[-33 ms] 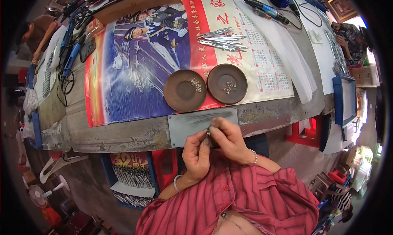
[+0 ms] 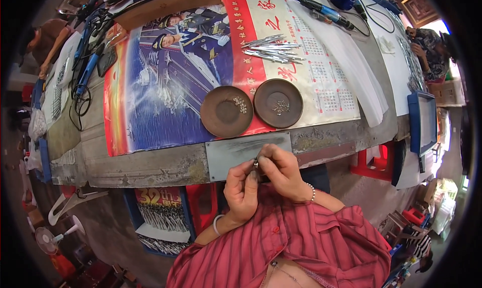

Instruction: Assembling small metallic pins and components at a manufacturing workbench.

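Close together at the table's front edge, my two hands pinch a tiny shiny metal piece (image 2: 256, 162) between them. My left hand (image 2: 241, 190) has its thumb and fingers closed at the lower left of the piece. From the right, my right hand (image 2: 281, 170) is closed on it with thumb and fingertips. The exact kind of piece is too small to make out. Below the hands lies a grey metal plate (image 2: 226, 157) fixed to the table edge. Two round brown dishes stand just beyond: the left dish (image 2: 221, 120) and the right dish (image 2: 268, 117), each with small metallic bits inside.
A bundle of thin silvery strips (image 2: 273, 49) lies on a poster calendar (image 2: 175, 107). Blue-handled tools (image 2: 90, 69) with cables rest at left, another (image 2: 326, 12) at the far right. A blue crate (image 2: 188, 207) of metal parts stands below the table. Other people sit nearby.
The tiny metal piece shows a little more between my fingertips, and my fingers have shifted very slightly. The dishes and strips have stayed in place.
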`<state>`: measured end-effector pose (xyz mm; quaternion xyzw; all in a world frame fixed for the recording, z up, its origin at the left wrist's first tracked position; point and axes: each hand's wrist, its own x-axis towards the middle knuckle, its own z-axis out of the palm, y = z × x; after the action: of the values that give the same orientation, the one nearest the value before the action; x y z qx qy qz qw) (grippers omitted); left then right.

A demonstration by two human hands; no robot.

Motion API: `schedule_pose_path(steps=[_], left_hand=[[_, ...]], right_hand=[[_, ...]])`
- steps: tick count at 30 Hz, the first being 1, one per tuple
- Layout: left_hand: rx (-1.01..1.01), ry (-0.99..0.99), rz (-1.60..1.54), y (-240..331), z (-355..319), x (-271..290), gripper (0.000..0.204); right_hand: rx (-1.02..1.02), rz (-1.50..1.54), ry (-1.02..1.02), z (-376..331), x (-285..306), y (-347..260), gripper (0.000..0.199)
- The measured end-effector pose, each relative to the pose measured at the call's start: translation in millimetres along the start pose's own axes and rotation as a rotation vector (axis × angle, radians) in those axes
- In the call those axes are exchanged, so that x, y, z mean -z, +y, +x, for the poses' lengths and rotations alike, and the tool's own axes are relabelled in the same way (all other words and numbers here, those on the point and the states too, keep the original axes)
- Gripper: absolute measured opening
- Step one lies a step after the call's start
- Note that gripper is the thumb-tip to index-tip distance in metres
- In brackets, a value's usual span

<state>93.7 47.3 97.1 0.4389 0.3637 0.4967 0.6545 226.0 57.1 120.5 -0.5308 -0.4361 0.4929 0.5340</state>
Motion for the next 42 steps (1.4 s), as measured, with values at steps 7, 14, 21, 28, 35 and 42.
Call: schedule_pose_path(steps=[7,14,21,28,35,42], left_hand=[[-0.033,-0.002,0.043,-6,3,5,0.025],[0.008,-0.001,0.014,-8,0,3,0.025],[0.137,0.006,-0.220,15,11,7,0.032],[0.122,0.010,-0.146,14,4,20,0.032],[0.162,-0.005,-0.238,4,0,25,0.033],[0.027,-0.113,-0.011,11,-11,32,0.044]], right_hand=[[0.577,-0.574,0.124,6,-7,13,0.018],[0.047,-0.218,0.088,-8,-11,11,0.011],[0.314,-0.362,-0.041,-2,-9,4,0.016],[0.578,-0.647,0.052,-2,-29,24,0.019],[0.194,-0.448,0.023,-8,-32,8,0.010],[0.464,-0.517,-0.152,4,-18,9,0.012]])
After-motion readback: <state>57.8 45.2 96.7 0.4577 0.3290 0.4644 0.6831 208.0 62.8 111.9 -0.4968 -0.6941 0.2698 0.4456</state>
